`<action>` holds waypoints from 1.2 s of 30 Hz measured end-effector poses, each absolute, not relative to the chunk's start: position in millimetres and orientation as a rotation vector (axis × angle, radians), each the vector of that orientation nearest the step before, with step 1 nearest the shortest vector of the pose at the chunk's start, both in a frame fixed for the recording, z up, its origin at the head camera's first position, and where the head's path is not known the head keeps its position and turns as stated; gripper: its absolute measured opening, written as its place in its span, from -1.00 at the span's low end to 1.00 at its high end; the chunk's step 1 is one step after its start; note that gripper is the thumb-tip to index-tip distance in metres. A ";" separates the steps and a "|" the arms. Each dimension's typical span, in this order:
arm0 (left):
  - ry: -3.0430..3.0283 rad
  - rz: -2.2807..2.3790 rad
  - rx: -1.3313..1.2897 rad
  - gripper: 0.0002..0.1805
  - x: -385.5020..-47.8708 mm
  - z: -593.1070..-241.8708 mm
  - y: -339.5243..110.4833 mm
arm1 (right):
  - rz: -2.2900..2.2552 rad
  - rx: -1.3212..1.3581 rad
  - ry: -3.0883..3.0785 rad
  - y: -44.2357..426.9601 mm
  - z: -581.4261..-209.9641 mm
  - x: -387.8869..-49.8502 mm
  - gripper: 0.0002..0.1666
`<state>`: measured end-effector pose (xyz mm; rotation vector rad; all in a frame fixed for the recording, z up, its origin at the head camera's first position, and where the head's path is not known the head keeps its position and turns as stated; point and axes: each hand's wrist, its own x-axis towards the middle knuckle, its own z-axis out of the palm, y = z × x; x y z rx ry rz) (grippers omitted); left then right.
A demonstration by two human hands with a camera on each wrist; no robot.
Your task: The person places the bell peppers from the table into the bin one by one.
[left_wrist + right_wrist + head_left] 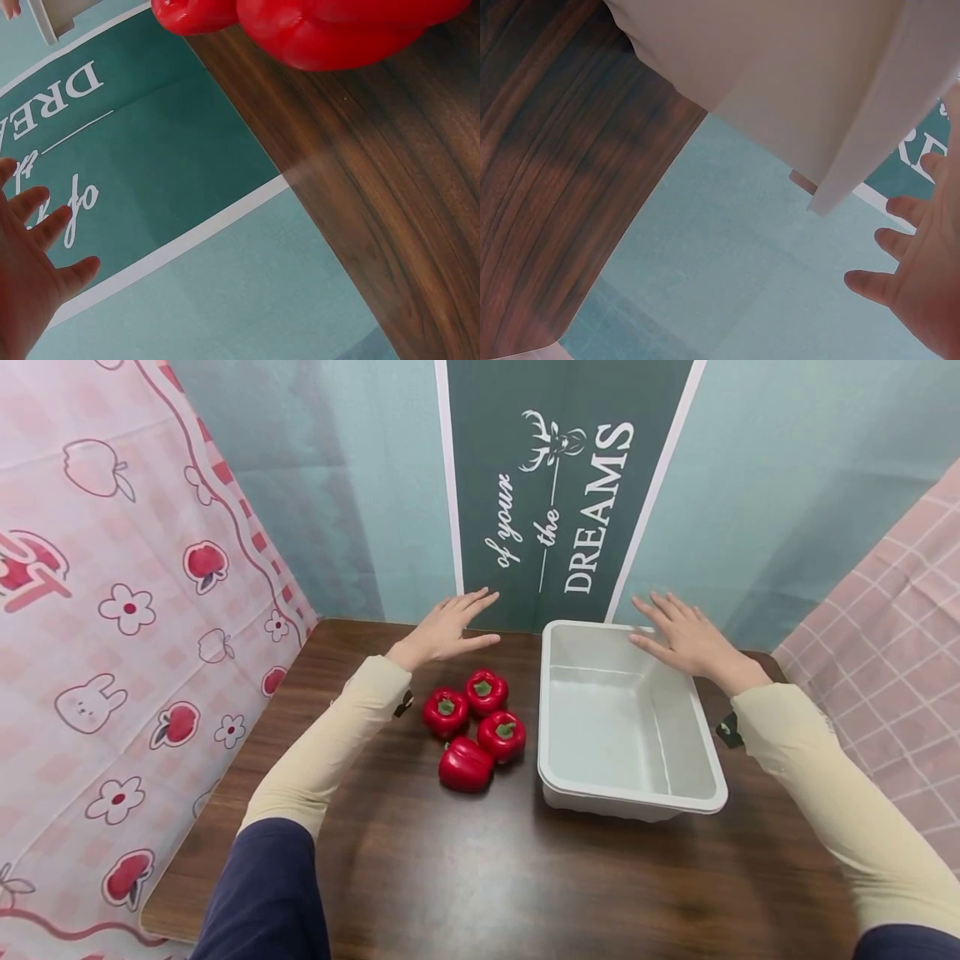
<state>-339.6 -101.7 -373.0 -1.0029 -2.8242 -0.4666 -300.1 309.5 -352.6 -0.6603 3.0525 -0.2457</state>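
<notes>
Four red peppers (pixel 491 743) beside a pale bin (pixel 600 718)
They cluster on the wooden surface (pixel 420 852); the left hand (pixel 444 632), released with fingers extended, hovers just beyond them, and the right hand (pixel 693 642), likewise released, hovers at the bin's far right corner.

head: bright, soft shadows on backdrop (pixel 810 543) | table (pixel 465 872) glare (diffuse) | highlights on peppers (pixel 465 767) | wrist views: dimmer, slightly hazy
</notes>
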 end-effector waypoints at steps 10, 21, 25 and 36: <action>-2.857 -0.511 -1.031 -0.13 -335.8 -379.2 -101.0 | -0.256 -0.664 3.067 310.3 -358.9 -300.0 -0.16; -2.869 -0.547 -1.064 -0.13 -334.0 -386.4 -101.4 | -0.240 -0.638 3.068 308.9 -361.1 -299.4 -0.16; -2.861 -0.547 -1.080 -0.14 -334.2 -389.0 -101.1 | -0.247 -0.638 3.063 309.2 -363.2 -299.9 -0.17; -2.895 -0.560 -1.088 -0.15 -332.3 -395.4 -98.1 | -0.263 -0.616 3.035 310.6 -366.0 -300.5 -0.17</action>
